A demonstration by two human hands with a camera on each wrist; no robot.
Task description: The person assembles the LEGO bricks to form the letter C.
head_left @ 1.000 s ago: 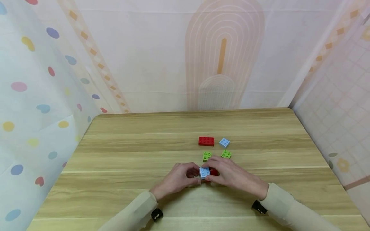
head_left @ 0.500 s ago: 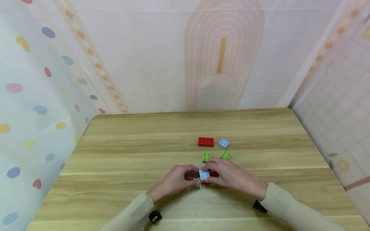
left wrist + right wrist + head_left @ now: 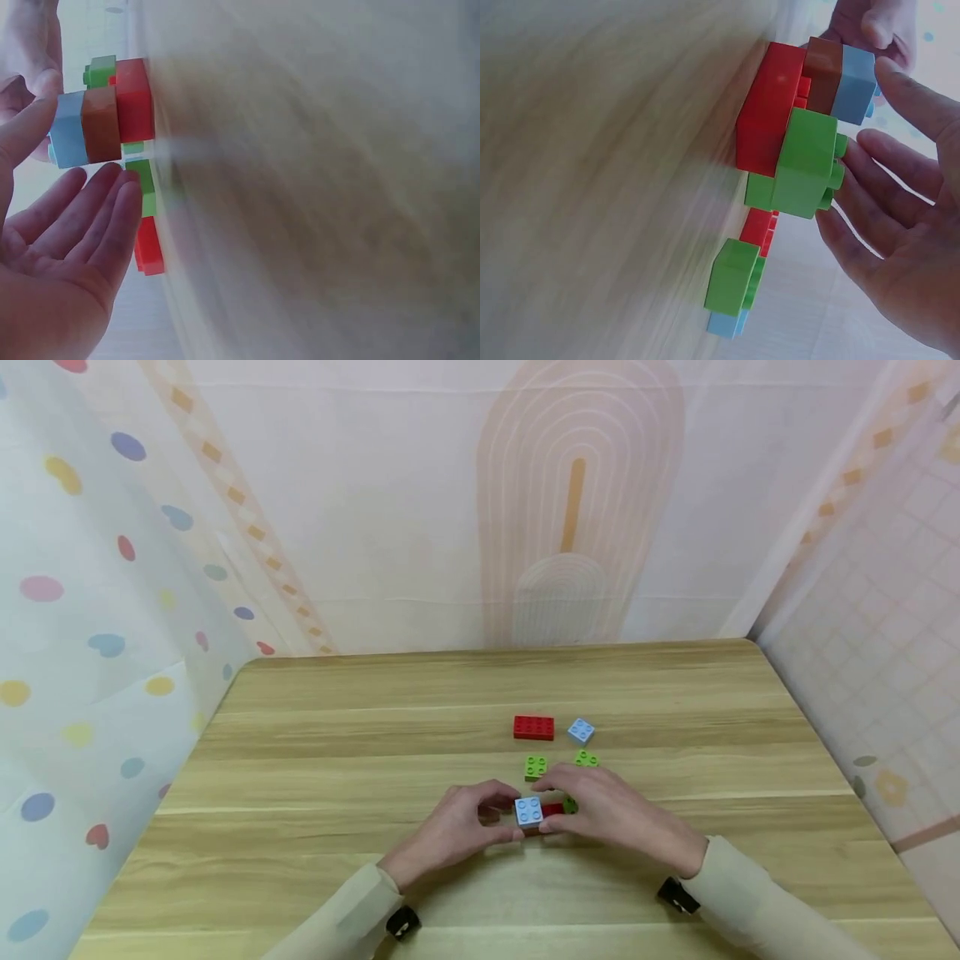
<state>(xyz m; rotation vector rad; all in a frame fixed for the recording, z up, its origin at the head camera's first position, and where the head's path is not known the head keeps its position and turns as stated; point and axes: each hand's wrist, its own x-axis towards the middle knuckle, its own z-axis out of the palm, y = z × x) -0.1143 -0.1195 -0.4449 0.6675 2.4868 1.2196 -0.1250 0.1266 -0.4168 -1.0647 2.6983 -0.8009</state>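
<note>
A small stack of toy building blocks stands between both hands. Its base is a long red block (image 3: 552,810). On the base's left end sits a brown block (image 3: 101,124), topped by a light blue block (image 3: 528,811); a green block (image 3: 806,163) sits on the right end. My left hand (image 3: 453,828) curves loosely round the stack's left side, thumb tip at the near side and fingers extended beyond. From the right, my right hand (image 3: 611,810) has its thumb tip right at the blue block, while its other fingers spread apart from it, over the green block.
Behind the stack lie two loose green blocks, one (image 3: 536,767) to the left and another (image 3: 587,759) partly behind my right hand. Farther back are a long red block (image 3: 534,727) and a light blue block (image 3: 581,730). All rest on the wooden table (image 3: 337,735).
My right hand has eased its fingers away from the blue block and shifted slightly right, uncovering part of the green block on the stack. My left hand stays nearly in place.
</note>
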